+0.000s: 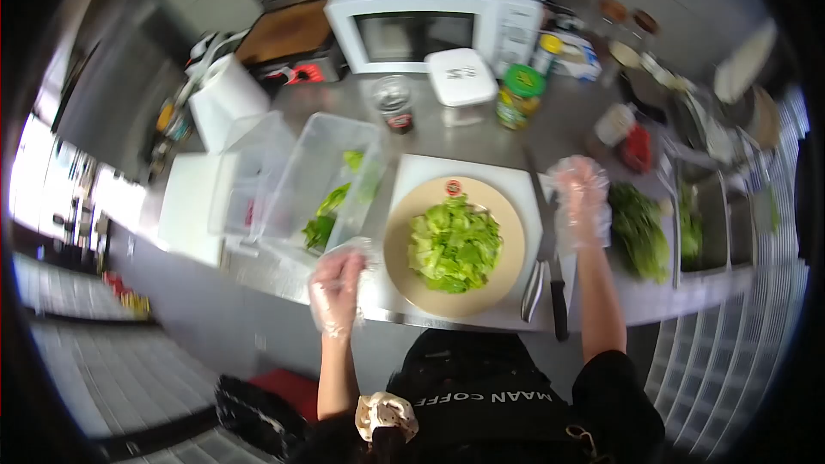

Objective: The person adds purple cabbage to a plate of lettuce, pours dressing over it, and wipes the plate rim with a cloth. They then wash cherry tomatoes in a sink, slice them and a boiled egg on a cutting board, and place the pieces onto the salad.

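A round beige plate (402, 279) with torn green lettuce (455, 245) on it rests on a white cutting board (533, 198), close to the counter's front edge. My left hand (337, 292), in a loose clear plastic glove, hovers left of the plate near the clear tub (296, 155). Its fingers are loosely bent and hold nothing I can see. Right of the board is my right hand (582, 198), gloved the same way, slightly blurred, with its fingers apart from the plate and nothing visible in them. A black-handled knife (559, 296) lies between that hand and the plate.
Another metal utensil (534, 292) lies by the knife. Leafy greens (638, 232) and metal bins (706, 215) are at right. Behind stand a cup (394, 103), a white-lidded container (462, 77), a green-lidded jar (521, 96) and stacked microwaves (412, 34). A paper roll (228, 99) stands at left.
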The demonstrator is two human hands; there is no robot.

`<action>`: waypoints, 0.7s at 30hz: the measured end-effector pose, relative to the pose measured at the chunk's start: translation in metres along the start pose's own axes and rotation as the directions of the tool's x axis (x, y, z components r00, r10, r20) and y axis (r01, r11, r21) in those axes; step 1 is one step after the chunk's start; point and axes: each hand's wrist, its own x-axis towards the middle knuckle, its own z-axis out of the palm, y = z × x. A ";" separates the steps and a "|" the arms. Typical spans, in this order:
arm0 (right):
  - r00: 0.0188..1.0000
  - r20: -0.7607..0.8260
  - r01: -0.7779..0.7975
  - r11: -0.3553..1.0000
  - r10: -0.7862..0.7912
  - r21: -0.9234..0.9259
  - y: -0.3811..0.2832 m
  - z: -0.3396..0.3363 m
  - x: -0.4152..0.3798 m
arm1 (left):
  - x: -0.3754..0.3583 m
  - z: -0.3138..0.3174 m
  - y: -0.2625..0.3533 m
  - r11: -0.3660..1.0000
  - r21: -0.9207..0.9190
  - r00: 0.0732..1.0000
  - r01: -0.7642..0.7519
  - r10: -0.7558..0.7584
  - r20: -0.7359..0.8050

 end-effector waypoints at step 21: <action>0.467 0.656 0.427 0.801 -0.593 0.420 -0.206 0.423 0.116 | 0.224 -0.177 -0.077 0.180 0.903 0.888 -0.390 -0.186 0.421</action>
